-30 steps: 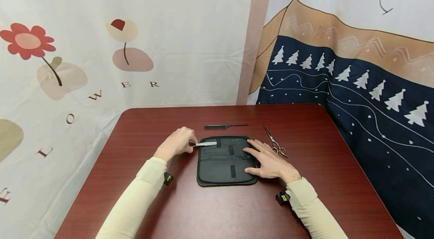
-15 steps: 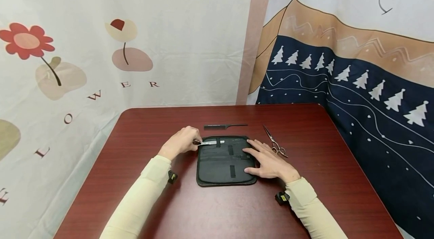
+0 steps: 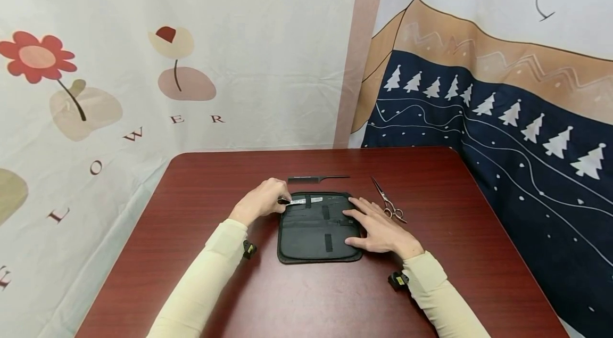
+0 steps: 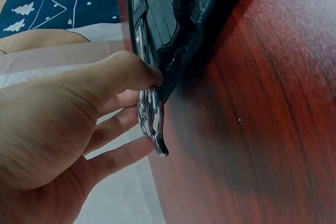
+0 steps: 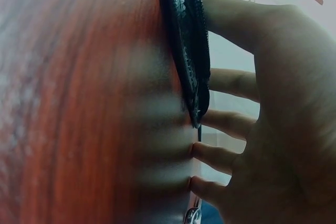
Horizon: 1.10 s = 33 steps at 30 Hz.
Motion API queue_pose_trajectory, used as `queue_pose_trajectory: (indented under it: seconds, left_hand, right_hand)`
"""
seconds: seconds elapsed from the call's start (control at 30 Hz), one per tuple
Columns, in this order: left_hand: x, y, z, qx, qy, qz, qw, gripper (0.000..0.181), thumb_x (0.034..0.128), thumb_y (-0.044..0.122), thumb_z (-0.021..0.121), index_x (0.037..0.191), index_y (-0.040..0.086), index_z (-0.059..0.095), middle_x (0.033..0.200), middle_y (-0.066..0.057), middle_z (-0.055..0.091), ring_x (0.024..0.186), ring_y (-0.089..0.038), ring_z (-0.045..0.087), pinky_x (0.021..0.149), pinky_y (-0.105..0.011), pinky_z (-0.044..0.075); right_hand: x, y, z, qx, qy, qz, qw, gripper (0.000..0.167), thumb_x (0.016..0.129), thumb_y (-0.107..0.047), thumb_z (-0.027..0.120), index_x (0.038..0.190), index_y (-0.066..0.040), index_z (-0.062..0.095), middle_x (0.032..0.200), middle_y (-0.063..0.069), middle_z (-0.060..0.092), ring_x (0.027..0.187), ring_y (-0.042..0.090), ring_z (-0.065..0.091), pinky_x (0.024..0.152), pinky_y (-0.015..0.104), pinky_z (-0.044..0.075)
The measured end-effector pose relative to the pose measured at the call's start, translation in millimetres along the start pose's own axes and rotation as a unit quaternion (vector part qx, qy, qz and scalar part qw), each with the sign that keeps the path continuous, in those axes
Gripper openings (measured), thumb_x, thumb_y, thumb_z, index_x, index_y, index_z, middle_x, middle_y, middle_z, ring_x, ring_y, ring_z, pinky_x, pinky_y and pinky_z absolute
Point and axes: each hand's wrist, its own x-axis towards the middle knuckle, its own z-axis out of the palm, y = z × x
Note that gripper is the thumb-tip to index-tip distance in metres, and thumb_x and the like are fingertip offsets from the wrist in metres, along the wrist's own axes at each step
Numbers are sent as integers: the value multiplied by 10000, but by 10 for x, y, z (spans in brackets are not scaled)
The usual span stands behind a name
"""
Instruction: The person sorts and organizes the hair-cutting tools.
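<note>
A black zip case (image 3: 304,246) lies spread flat at the middle of the table, its elastic loops facing up. At its upper left corner my left hand (image 3: 261,202) pinches a pair of silver scissors by the handles (image 4: 151,114), thumb on one side and fingers on the other. The scissors' blades (image 3: 314,200) lie along the case's top and pass under a black loop. My right hand (image 3: 383,229) rests with spread, fairly straight fingers on the case's right edge. In the right wrist view, the thumb and fingers (image 5: 231,121) reach over the zipped rim (image 5: 191,66).
A second pair of scissors (image 3: 388,202) lies just beyond my right hand, partly behind its fingers. Above the case is a black tail comb (image 3: 306,180). The reddish-brown table (image 3: 316,295) meets printed curtains (image 3: 268,61) at its far side.
My left hand has moved right toward the case, sliding the scissors' blades further through the elastic loop. The right hand has stayed in place on the case's edge.
</note>
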Motion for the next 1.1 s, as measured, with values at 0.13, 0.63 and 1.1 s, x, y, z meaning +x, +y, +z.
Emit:
queue_pose_trajectory:
  seconds: [0.13, 0.63, 1.1]
  left_hand:
    - [47, -116, 131, -50, 38, 120, 9999, 180, 910, 111, 891, 1088, 124, 918, 1016, -12, 827, 941, -152, 765, 818, -309, 646]
    - [119, 243, -78, -56, -339, -196, 9992, 197, 977, 87, 853, 1170, 73, 893, 1118, -70, 815, 1056, -246, 763, 896, -344, 662]
    - [225, 307, 58, 97, -476, -269, 9985, 266, 1035, 182, 827, 1271, 63, 858, 1260, -82, 792, 1276, -284, 706, 1060, -407, 633]
  right_hand:
    - [1, 7, 11, -16, 2, 12, 10000, 712, 1017, -461, 824, 1610, -124, 618, 1830, 214, 367, 1708, 519, 317, 1368, 753, 264]
    - [8, -11, -2, -9, -1, -31, 10000, 717, 1014, -449, 831, 1611, -115, 616, 1834, 210, 361, 1713, 521, 304, 1368, 753, 266]
    - [2, -5, 1, -49, -4, -18, 10000, 720, 1009, -447, 835, 1609, -115, 616, 1831, 210, 365, 1712, 527, 304, 1369, 748, 272]
